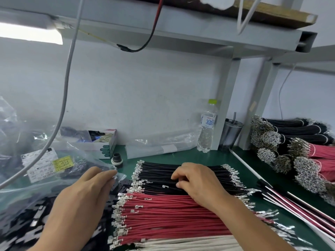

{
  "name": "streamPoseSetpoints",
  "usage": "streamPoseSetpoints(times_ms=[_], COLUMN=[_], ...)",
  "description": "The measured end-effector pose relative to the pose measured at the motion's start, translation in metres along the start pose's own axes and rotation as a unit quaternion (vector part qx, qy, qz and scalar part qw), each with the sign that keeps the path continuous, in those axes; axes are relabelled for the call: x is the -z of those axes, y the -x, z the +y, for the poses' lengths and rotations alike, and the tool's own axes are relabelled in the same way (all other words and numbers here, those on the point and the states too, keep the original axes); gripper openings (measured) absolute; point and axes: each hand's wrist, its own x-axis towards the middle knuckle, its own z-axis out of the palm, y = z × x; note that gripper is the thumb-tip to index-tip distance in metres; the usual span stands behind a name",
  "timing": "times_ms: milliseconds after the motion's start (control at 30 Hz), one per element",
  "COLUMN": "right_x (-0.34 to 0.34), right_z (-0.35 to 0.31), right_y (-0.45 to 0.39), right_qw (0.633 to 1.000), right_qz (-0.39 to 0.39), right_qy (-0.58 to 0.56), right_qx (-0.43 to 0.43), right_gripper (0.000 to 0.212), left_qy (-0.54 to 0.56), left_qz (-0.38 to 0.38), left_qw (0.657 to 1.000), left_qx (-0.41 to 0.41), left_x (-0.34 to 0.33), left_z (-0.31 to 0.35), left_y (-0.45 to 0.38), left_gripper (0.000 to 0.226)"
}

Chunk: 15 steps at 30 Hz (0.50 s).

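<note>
On the green bench lies a flat pile of short wires with metal terminals at both ends: black wires (157, 171) at the back, red wires (172, 212) in the middle, white wires (190, 241) at the front. My right hand (197, 180) rests on the black wires, fingers curled and pinching at one of them. My left hand (87, 192) reaches left of the pile, its fingertips at the edge of a clear plastic bag (54, 180) and over small black connector housings (123, 185). What those fingertips hold is hidden.
Bundles of black and red terminated wires (299, 147) are stacked at the right. A water bottle (207, 125) and a steel tumbler (230, 134) stand by the shelf post. A small open box (107, 144) and labelled bags sit at the left. A grey cable (65, 91) hangs across.
</note>
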Motion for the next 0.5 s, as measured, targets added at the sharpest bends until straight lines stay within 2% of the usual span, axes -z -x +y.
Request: streamPoseSetpoints(times_ms=[67, 133, 200, 267, 400, 500], right_x=[0.005, 0.013, 0.02, 0.024, 0.014, 0.007], right_z=[-0.001, -0.005, -0.009, -0.015, -0.021, -0.016], right_y=[-0.001, 0.001, 0.007, 0.019, 0.048, 0.055], right_qw=[1.0, 0.998, 0.991, 0.981, 0.972, 0.976], right_qz=[0.017, 0.041, 0.091, 0.143, 0.184, 0.191], right_qy=[0.004, 0.023, 0.056, 0.086, 0.086, 0.046], right_qx=[0.012, 0.04, 0.08, 0.104, 0.114, 0.097], right_gripper=[0.016, 0.018, 0.02, 0.019, 0.012, 0.021], left_qy=[0.034, 0.074, 0.103, 0.117, 0.138, 0.116], left_qz=[0.0, -0.027, -0.05, -0.066, -0.064, -0.048], left_qw=[0.999, 0.996, 0.992, 0.99, 0.988, 0.992], left_qx=[0.001, 0.035, 0.056, 0.047, 0.02, 0.033], left_x=[-0.002, -0.006, -0.009, -0.007, 0.002, 0.004], left_z=[0.004, 0.006, 0.006, 0.009, 0.012, 0.01], left_y=[-0.001, -0.001, 0.001, 0.001, 0.006, 0.012], left_gripper=[0.014, 0.022, 0.027, 0.02, 0.019, 0.028])
